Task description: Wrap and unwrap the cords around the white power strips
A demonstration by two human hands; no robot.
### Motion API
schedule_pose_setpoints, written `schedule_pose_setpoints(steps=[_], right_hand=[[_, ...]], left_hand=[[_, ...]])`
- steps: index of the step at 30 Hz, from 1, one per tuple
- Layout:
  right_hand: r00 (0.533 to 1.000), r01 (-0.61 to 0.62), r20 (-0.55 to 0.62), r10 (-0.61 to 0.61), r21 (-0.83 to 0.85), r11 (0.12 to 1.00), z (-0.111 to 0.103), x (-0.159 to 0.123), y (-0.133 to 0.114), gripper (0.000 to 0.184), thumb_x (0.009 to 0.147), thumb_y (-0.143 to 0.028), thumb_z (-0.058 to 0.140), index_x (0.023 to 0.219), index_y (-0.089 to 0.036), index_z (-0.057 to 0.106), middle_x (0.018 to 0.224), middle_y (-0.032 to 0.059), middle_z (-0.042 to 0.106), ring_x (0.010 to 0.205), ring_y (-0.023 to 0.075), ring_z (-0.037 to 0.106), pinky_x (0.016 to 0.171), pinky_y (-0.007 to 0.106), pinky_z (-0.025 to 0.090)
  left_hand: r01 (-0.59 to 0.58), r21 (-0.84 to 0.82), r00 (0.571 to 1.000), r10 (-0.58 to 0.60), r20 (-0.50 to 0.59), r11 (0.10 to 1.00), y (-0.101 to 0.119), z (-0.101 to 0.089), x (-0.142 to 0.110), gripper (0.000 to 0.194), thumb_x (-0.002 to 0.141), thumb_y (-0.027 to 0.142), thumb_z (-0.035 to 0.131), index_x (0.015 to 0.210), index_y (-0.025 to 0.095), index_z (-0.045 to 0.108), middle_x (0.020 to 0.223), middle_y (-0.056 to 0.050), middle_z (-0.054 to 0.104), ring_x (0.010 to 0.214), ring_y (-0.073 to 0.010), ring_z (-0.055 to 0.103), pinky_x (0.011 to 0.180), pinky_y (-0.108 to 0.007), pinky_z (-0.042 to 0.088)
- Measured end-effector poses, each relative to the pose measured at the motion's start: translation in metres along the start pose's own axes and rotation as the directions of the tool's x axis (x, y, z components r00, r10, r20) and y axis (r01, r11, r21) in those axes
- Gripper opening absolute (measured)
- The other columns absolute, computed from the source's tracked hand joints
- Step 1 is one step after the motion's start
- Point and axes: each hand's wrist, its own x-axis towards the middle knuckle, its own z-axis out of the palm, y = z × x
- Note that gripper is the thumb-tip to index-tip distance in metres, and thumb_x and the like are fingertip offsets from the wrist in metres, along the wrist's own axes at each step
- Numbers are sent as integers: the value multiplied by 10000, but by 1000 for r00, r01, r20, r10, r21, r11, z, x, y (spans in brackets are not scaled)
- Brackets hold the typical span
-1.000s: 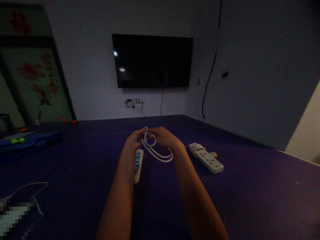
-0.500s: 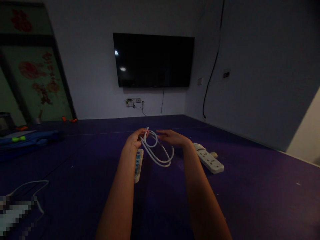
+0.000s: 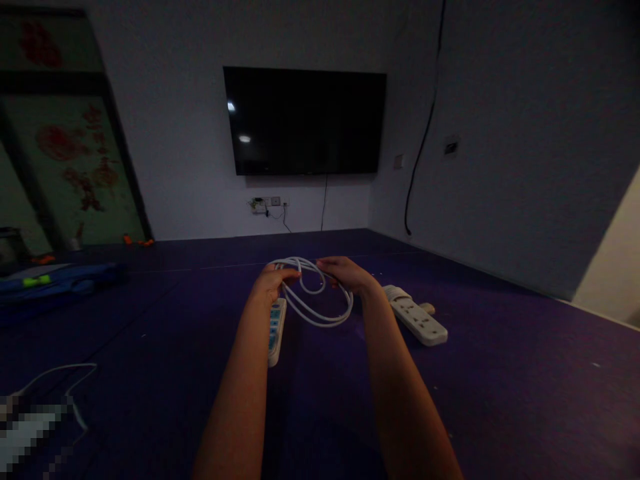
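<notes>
A white power cord (image 3: 320, 323) hangs in loose loops between my two hands. My left hand (image 3: 273, 283) is closed around the loops at their left side, thumb lying across the cord. At the upper right of the loops, my right hand (image 3: 345, 273) pinches the same cord. Just below my left hand lies a white power strip (image 3: 277, 333) with blue socket faces, partly hidden by my left forearm. To the right of my right forearm rests a second white power strip (image 3: 420, 320), with its own cord bundled at the far end.
Purple matting (image 3: 320, 413) covers the floor. At the lower left is a pale, pixelated object (image 3: 30, 433) with a thin white cable. Blue cloth (image 3: 65, 280) lies at the left. A television (image 3: 307, 123) hangs on the far wall, and a dark cable (image 3: 423, 147) runs down the right wall.
My right hand has closed on the cord, where before it was beside the loops with fingers extended. The loops are spread wider now, and my left thumb lies across them.
</notes>
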Motion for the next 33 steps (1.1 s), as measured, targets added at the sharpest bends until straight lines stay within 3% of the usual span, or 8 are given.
schedule_pose_setpoints(steps=[4, 9, 19, 23, 28, 33], right_hand=[[993, -74, -87, 82, 93, 993, -7, -6, -6, 361, 873, -107, 410, 1222, -112, 503, 506, -34, 559, 410, 85, 527, 457, 204, 494], [995, -104, 26, 101, 195, 975, -13, -14, -8, 582, 759, 42, 478, 1311, -126, 406, 751, 39, 684, 622, 119, 658, 650, 251, 570], [972, -91, 227, 64, 108, 990, -11, -22, -7, 555, 783, -13, 489, 1310, -166, 411, 869, 44, 692, 708, 107, 659, 744, 269, 558], [948, -18, 317, -11, 90, 996, -10, -23, -3, 558, 792, -69, 519, 1323, -191, 397, 953, 62, 674, 699, 100, 632, 651, 241, 553], [959, 47, 279, -53, 28, 999, -7, -18, -5, 460, 786, -103, 555, 1235, -184, 502, 894, 43, 664, 600, 65, 566, 514, 157, 482], [977, 93, 195, -87, -21, 995, -5, -15, -11, 451, 804, -106, 523, 1251, -157, 487, 921, 61, 669, 619, 70, 570, 592, 189, 492]], left_hand=[[-44, 74, 998, 46, -31, 996, -3, 2, 1, 231, 414, 11, 713, 574, 135, 600, 501, 8, 603, 461, -106, 559, 472, -199, 439], [-97, 133, 992, 106, -67, 986, -4, 2, 2, 232, 403, 25, 720, 554, 146, 592, 479, 29, 576, 443, -91, 524, 458, -194, 407], [-157, 165, 976, 178, -126, 974, -8, 1, 6, 226, 396, 31, 712, 495, 142, 543, 426, 57, 504, 383, -58, 440, 411, -184, 325], [-161, 166, 974, 183, -130, 973, -6, 2, 4, 230, 393, 33, 710, 507, 150, 549, 438, 65, 508, 379, -52, 418, 403, -187, 310], [-138, 189, 975, 166, -145, 972, -4, 0, 2, 236, 416, 93, 744, 514, 163, 541, 407, 76, 461, 365, -51, 383, 391, -189, 289], [-88, 220, 972, 132, -195, 972, -2, -5, 3, 307, 409, 159, 800, 611, 175, 570, 405, 94, 415, 351, -55, 368, 391, -193, 279]])
